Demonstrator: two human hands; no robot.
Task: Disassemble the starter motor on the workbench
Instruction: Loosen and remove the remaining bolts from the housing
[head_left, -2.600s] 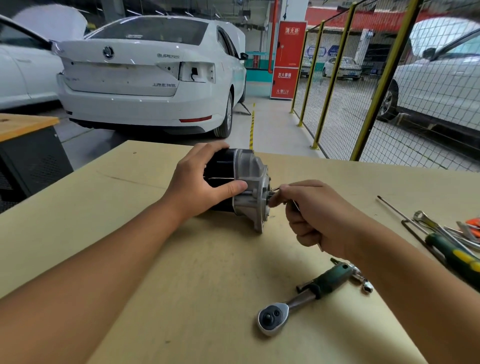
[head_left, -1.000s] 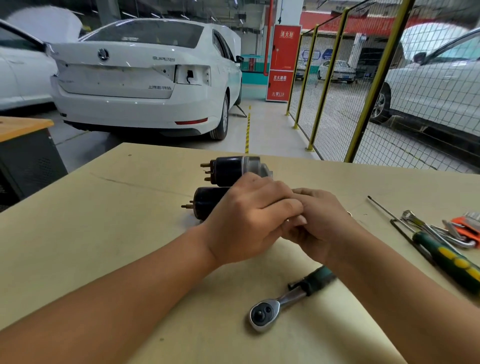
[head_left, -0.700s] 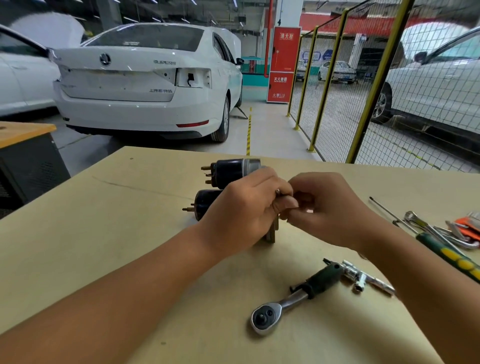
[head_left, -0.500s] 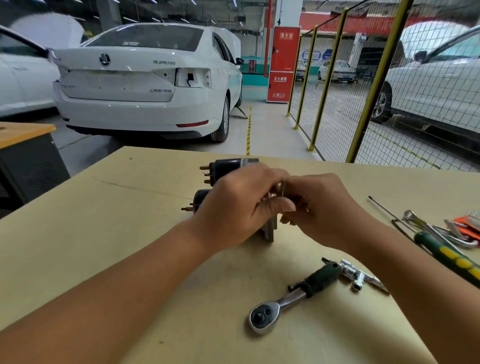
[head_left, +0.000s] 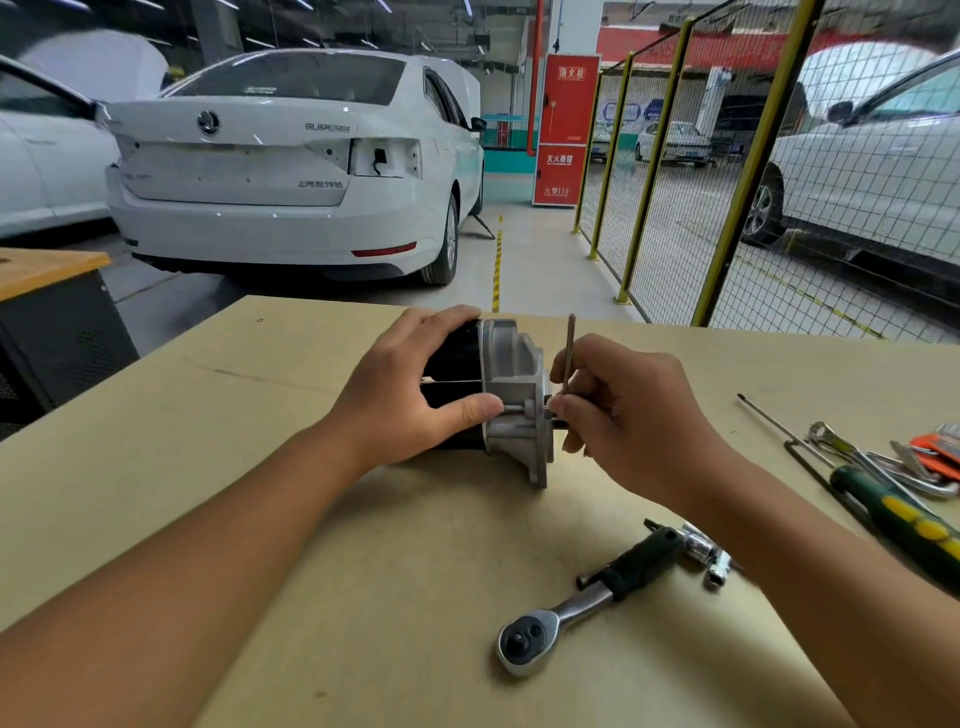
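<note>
The starter motor (head_left: 506, 395) lay on the workbench (head_left: 208, 441), gripped by the left hand (head_left: 410, 395). Right of it, the right hand (head_left: 623, 415) pinched what looked like a hex key (head_left: 570, 353). A ratchet (head_left: 587, 597) lay nearer than the motor.

I saw bare workbench (head_left: 218, 467) on my left, ratchet (head_left: 587, 603) lying near in front, tool pile (head_left: 893, 473) blocking the right

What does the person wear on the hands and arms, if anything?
Nothing shows: the left hand and right hand are bare, with no gloves, rings or watch visible. Both forearms are bare to the frame edge; no sleeve is in view.
</note>
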